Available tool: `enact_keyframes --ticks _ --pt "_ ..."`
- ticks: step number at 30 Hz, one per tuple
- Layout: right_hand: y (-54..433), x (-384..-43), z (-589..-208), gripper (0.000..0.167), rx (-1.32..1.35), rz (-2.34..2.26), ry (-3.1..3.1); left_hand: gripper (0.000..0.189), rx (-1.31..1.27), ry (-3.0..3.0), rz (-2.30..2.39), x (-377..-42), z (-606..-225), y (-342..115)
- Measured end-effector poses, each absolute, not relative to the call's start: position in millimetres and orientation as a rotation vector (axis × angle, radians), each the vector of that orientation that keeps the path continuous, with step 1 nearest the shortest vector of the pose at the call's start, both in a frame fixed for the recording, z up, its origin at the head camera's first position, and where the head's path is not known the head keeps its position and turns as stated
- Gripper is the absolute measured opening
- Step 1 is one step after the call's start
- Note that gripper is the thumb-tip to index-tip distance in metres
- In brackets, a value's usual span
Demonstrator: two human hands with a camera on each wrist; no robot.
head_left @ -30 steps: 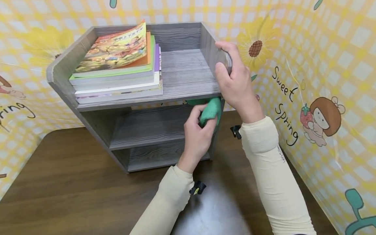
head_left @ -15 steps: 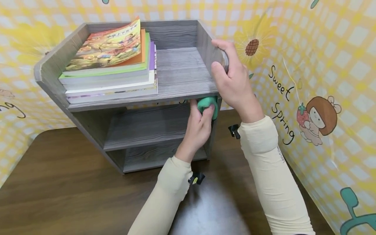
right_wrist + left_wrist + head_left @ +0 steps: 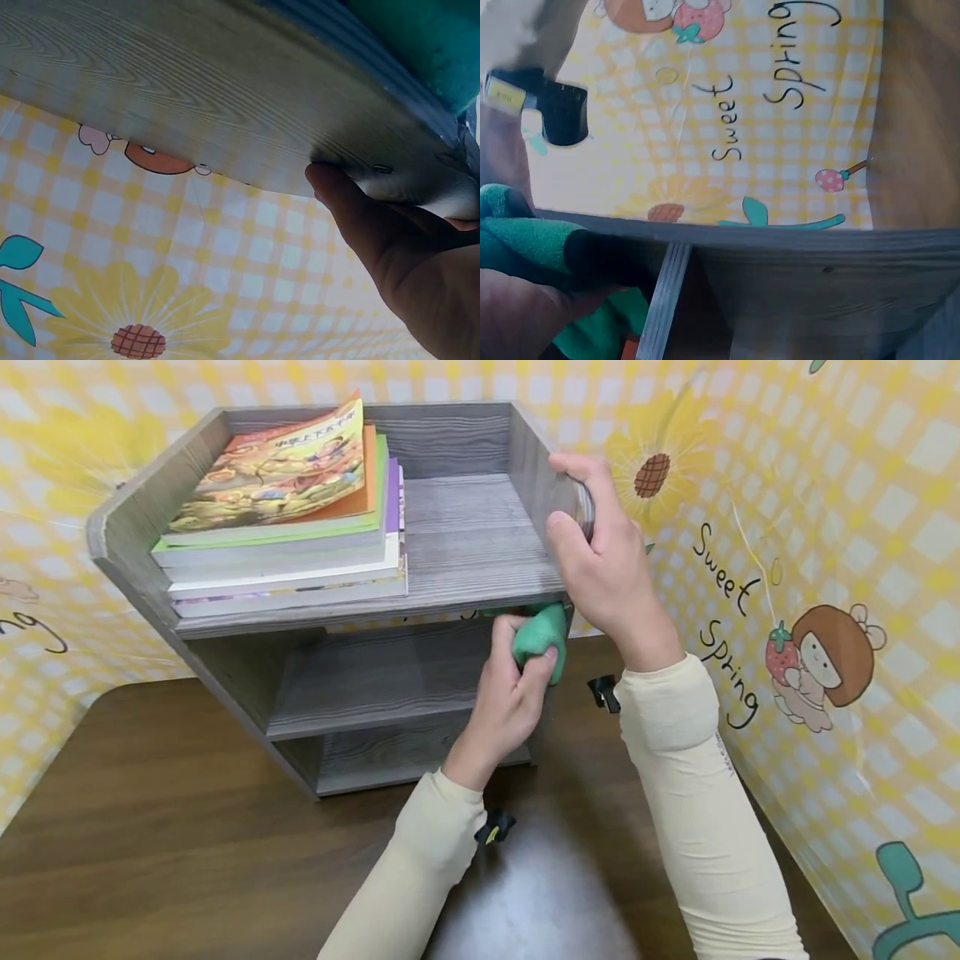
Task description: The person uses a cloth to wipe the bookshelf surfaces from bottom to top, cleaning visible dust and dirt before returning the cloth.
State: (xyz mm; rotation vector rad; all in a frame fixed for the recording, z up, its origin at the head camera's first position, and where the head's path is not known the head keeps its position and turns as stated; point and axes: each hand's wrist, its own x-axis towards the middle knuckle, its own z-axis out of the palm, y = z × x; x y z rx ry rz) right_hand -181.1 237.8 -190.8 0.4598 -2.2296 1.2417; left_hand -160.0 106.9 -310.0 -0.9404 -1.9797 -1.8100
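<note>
A small grey wood-grain shelf unit [image 3: 480, 527] stands in the middle of the head view. My left hand [image 3: 506, 693] pinches a bunched green cloth [image 3: 542, 639] just under the top board, by the right side panel. In the left wrist view the cloth [image 3: 536, 240] shows folded over the hand, with more of it below the fingers. My right hand [image 3: 607, 556] grips the front upper edge of that side panel, thumb on the inner face. From the right wrist view, the right hand's fingers [image 3: 341, 202] lie against the panel's outer face.
A stack of books [image 3: 285, 527] lies on the left of the top board, the uppermost cover curling up. Below are a middle shelf [image 3: 375, 677] and a bottom shelf [image 3: 397, 747]. Yellow checked wall covering [image 3: 825, 527] stands close behind and to the right, over a brown wooden surface [image 3: 187, 843].
The left hand has shifted slightly with the green cloth under the top board, rising and then dropping a little. The right hand keeps its grip on the side panel.
</note>
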Motion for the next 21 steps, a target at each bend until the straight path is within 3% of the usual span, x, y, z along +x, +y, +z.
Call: enact_keyframes --ticks 7,14,21 --pt "238 -181 -190 0.048 0.462 1.254 -2.232 0.055 -0.87 -2.075 -1.849 -178 -301 105" --pt "239 -181 -191 0.049 0.47 1.234 -2.247 0.035 -0.916 -2.061 -1.774 -165 -309 106" --pt "238 -180 -191 0.049 0.46 1.251 -2.248 0.035 -0.972 -2.014 -1.809 -165 -311 105"
